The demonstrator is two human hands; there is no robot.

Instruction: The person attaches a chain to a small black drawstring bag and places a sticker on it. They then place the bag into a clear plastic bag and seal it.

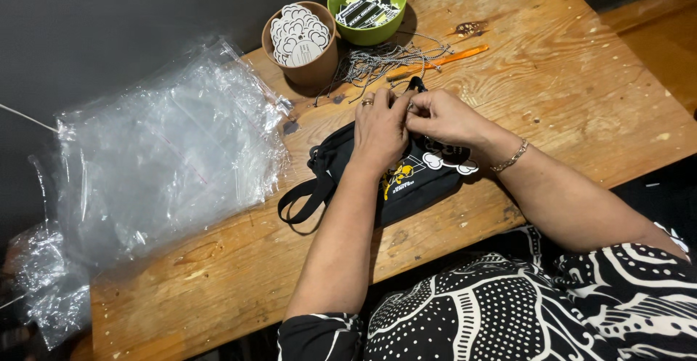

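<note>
A small black pouch bag with a yellow print and a black strap lies on the wooden table. A white cloud-shaped tag rests on it. My left hand and my right hand meet at the bag's far edge, fingers pinched together on its black zipper pull. The left hand wears a ring, the right wrist a bracelet. What lies between the fingertips is hidden.
A brown paper cup of white cloud-shaped tags and a green bowl of small cards stand at the back. A heap of metal ball chains and an orange-handled tool lie beyond the hands. Clear plastic bags pile at left.
</note>
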